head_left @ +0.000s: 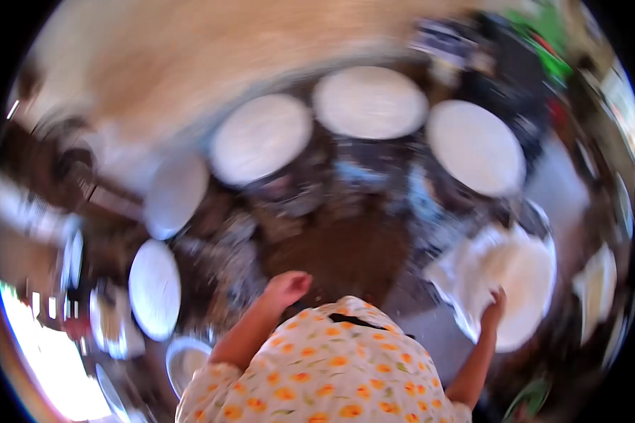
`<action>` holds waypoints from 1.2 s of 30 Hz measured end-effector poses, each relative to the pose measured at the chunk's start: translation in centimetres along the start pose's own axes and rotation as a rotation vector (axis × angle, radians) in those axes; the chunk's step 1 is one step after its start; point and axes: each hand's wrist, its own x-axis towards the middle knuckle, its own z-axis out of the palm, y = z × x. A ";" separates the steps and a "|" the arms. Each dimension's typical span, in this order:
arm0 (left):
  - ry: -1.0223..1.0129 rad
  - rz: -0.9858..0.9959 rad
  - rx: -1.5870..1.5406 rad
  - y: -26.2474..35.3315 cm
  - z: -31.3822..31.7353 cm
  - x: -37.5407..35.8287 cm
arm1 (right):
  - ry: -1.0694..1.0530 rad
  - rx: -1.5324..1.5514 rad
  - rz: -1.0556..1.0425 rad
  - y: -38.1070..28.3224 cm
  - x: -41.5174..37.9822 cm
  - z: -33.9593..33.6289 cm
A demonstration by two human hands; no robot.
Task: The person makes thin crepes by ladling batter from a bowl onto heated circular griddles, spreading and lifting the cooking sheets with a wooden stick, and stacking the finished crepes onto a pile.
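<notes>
My left hand (289,287) is held in front of my body, its fingers curled in. Nothing shows in it, and no object touches it. Over on the right, my right hand (497,303) is at a large round white surface (525,282), overlapping its near side. Pale, crumpled cloth-like material (458,271) hangs over that surface's left side. Blur hides whether the right fingers grip or only touch the white material.
Several round white-topped stands curve around me, including a left one (261,139), a middle one (370,102) and a right one (476,148). A white oval disc (154,290) and a pale bowl (185,363) are at left. Brown floor (339,257) lies ahead.
</notes>
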 end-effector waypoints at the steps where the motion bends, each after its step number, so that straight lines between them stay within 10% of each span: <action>1: 0.031 0.022 -0.053 -0.4 0.2 -0.8 | 0.031 0.102 0.156 -1.3 1.3 0.5; 5: 0.140 0.108 -0.251 -1.7 -0.8 -5.6 | -0.111 -0.019 -0.148 -8.7 6.3 1.8; 7: 0.235 0.185 -0.355 -3.8 -3.5 -5.9 | -0.431 0.233 0.238 -17.7 9.4 3.0; 11: 0.348 0.265 -0.668 -9.0 -12.1 -9.8 | -0.530 0.148 -0.371 -20.1 12.5 12.0; 21: 0.827 0.406 -1.183 -23.7 -28.5 -15.1 | -1.030 0.447 -0.948 -44.3 -2.7 23.5; 32: 0.373 0.622 -1.503 -16.3 -33.0 -18.2 | -1.284 0.435 -1.323 -68.8 -21.3 36.3; 36: 0.196 0.647 -1.464 -15.4 -35.9 -17.0 | -1.208 -0.146 -1.456 -75.5 -26.5 38.0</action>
